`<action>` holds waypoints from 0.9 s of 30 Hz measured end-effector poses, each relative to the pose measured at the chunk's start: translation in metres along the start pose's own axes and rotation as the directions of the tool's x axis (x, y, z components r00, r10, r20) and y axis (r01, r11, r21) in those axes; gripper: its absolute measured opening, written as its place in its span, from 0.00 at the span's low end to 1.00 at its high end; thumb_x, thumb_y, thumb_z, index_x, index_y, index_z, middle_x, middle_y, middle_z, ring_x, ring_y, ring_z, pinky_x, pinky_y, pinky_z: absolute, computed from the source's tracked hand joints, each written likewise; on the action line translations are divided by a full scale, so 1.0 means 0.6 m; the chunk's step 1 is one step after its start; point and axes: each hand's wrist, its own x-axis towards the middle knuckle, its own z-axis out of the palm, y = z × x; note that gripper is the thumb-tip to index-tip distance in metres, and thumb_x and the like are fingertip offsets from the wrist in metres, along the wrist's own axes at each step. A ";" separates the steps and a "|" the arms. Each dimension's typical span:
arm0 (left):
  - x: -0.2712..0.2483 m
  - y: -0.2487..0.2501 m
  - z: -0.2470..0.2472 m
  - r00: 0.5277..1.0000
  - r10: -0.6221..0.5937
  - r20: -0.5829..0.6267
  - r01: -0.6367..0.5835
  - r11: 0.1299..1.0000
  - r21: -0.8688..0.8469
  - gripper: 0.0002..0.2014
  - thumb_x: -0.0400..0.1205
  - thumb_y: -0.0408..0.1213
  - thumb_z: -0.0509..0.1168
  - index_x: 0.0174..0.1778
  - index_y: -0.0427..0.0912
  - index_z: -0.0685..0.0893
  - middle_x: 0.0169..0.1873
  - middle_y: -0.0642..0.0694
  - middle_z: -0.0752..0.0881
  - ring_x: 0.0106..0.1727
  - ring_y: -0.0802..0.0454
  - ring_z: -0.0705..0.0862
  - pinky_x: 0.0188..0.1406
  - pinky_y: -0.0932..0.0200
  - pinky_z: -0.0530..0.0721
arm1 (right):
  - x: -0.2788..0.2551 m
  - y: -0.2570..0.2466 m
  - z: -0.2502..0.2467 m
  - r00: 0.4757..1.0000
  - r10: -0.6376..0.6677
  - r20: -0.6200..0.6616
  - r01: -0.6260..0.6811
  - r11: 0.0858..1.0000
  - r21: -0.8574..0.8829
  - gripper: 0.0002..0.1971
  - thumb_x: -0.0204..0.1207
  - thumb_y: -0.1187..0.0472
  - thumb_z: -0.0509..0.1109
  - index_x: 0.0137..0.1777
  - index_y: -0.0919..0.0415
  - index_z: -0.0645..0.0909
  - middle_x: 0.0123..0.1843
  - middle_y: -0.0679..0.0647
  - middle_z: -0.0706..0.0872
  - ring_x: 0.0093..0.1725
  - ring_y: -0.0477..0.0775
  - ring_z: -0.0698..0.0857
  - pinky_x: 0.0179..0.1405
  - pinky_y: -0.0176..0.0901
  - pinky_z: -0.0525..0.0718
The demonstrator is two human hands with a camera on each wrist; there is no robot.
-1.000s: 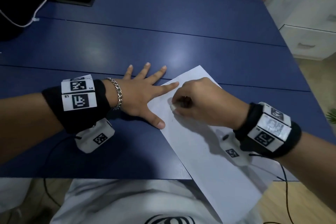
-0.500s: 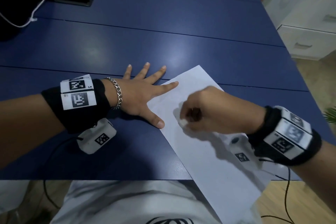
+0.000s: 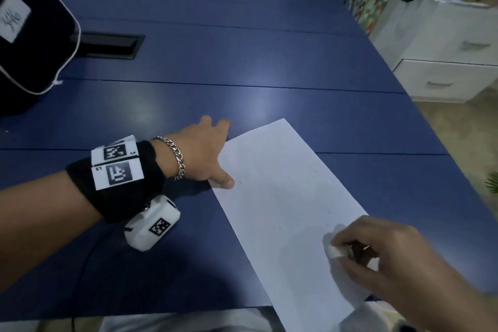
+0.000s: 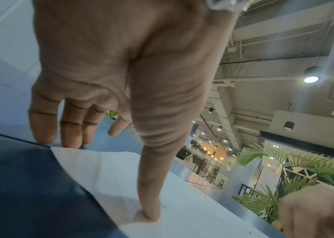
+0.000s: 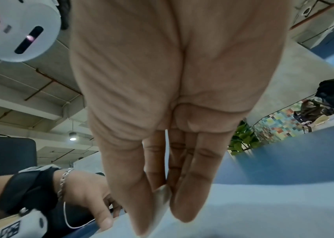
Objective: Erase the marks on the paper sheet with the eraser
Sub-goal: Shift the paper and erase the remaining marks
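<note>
A white paper sheet lies slanted on the blue table, its near corner hanging over the front edge. Faint pencil marks dot it. My left hand stands at the sheet's left edge with its thumb pressing down on the paper. Its straight fingers touch the table by the sheet's far corner. My right hand pinches a small white eraser against the sheet's near right part. The right wrist view shows the eraser between thumb and fingers.
A black bag sits at the table's far left beside a dark cable slot. White drawers stand to the right of the table. The table's front edge runs just before my body.
My right hand has slid with the eraser from the sheet's upper left part to its near right part. My left hand no longer lies flat and spread, but its thumb stays on the paper.
</note>
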 end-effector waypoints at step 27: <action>0.053 -0.024 -0.008 0.926 0.181 -0.331 -0.312 0.860 -0.403 0.07 0.87 0.38 0.72 0.58 0.53 0.91 0.47 0.57 0.91 0.53 0.51 0.88 0.63 0.47 0.86 | 0.019 -0.043 0.044 0.998 -0.070 0.006 0.070 0.997 -0.019 0.04 0.78 0.51 0.78 0.47 0.40 0.85 0.43 0.36 0.83 0.44 0.42 0.86 0.41 0.33 0.84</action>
